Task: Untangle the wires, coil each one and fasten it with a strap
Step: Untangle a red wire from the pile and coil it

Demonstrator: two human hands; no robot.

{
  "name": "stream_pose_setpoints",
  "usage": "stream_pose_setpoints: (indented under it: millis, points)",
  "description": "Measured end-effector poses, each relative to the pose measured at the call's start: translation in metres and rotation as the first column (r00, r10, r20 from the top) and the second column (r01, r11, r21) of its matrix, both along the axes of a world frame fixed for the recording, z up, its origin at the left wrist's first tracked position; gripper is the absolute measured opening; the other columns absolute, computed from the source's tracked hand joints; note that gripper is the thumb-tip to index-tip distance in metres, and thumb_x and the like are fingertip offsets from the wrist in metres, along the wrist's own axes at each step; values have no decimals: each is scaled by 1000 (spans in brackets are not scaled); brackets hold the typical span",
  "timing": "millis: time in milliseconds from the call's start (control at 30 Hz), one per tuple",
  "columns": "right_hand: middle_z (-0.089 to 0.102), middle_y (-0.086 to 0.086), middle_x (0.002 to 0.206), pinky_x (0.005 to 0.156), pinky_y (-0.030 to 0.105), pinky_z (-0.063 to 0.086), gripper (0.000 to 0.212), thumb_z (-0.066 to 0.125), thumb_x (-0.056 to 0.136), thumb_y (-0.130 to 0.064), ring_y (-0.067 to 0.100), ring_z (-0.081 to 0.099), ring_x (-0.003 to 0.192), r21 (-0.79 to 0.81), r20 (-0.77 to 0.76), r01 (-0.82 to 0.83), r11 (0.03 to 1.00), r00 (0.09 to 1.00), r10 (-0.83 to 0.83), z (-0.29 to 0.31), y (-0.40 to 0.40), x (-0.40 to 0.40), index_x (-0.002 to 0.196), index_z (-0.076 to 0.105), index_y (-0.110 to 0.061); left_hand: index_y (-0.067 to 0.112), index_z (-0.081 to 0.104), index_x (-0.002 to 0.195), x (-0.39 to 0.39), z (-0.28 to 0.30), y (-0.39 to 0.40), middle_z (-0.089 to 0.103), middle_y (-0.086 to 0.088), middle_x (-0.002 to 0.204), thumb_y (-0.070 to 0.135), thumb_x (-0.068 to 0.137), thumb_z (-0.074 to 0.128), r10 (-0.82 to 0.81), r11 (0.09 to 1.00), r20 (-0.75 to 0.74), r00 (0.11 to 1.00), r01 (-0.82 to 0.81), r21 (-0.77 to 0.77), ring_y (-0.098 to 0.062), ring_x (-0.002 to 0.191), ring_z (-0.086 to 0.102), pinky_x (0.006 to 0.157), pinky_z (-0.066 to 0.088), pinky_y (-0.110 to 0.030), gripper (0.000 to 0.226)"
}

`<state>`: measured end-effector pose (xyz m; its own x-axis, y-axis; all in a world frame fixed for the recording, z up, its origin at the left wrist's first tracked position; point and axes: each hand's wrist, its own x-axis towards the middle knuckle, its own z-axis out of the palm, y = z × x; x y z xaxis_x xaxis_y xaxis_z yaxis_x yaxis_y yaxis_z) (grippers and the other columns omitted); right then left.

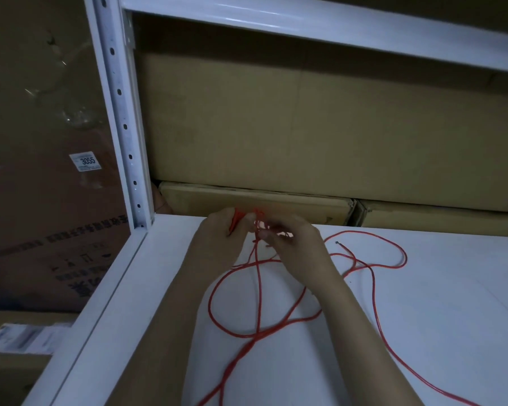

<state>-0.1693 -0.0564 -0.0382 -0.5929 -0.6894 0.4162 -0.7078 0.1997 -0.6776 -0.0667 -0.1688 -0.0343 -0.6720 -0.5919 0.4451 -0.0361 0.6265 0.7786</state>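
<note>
Item: red wire (210, 300), thin, lying in loose overlapping loops on the white shelf (423, 332) where we work. One bare end (337, 242) rests on the shelf to the right of our hands; other strands trail off the near edge of the view.

Hands: our left hand (220, 240) has its fingers curled round a small red bundle, which shows at its fingertips. Our right hand (295, 247) pinches strands of the wire just beside it. The two hands are close together, raised near the back of the shelf, with a strand hanging down between them to the loops below.

Surroundings: large cardboard box (320, 121) at the back, above two flat cartons (255, 202); white perforated upright (121, 112) at left; label reading 3055 (84, 162) on wrapped brown goods beyond.
</note>
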Motion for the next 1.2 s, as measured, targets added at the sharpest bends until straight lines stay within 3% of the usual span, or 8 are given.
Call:
stream_pose_setpoints:
  millis: [67,167,267,367,767,867,967,1200]
  points:
    - [65,-5,103,85,20,45,18,68,87,-28,5,57,96,-23,36,-71,997,997,72,1,-1,3,100,72,-17,7,66,79,0,2,1,56,2,60,24,97,52,-59,994,-41,997,62,86,-6,56,52,55,40,-13,28]
    - [68,-4,100,76,24,47,25,60,88,-35,10,59,93,-23,-224,-24,999,974,19,-2,-2,5,93,74,-16,19,61,68,3,6,0,53,12,54,25,96,53,-98,987,-42,994,103,122,-3,53,50,54,38,-10,30]
    - [72,-2,99,57,27,50,30,49,88,-32,24,67,81,-19,-577,126,992,809,-114,-4,2,-3,95,75,-18,23,57,66,7,7,-3,49,13,55,28,97,52,-14,996,-10,1000,15,86,7,52,50,52,36,-6,31]
    - [73,-2,81,50,15,37,18,64,80,-24,21,66,60,-59,-680,202,978,709,-187,5,10,-5,92,76,-19,24,56,66,8,8,-4,46,12,51,28,98,50,81,990,-52,995,-74,123,4,46,49,46,34,-10,32]
    - [70,3,68,46,22,40,12,66,85,-24,26,64,57,-41,-558,242,969,799,-224,5,25,-23,87,76,-18,27,41,67,5,5,-4,46,6,66,33,100,44,328,937,-39,944,-320,141,-5,62,46,53,33,-20,33]
    - [70,6,100,57,25,34,22,53,96,-26,28,63,88,170,-573,402,900,783,-242,1,19,-19,112,67,-21,28,49,71,1,-1,-1,51,10,69,36,100,42,254,957,0,967,-251,147,-8,68,50,59,36,-24,30]
    - [49,6,135,89,32,40,44,60,88,-17,25,43,119,133,-551,245,960,824,-134,-1,16,-12,131,52,-20,30,53,72,0,-2,-3,55,10,72,35,99,43,203,965,-5,979,-199,168,-9,73,53,66,36,-23,30]
    - [68,2,75,63,18,37,10,64,81,-17,22,63,68,29,-570,128,991,817,-89,-5,7,-9,80,71,-11,25,55,70,2,8,2,49,6,62,30,100,45,159,964,-24,987,-150,220,-4,59,47,51,35,-7,31]
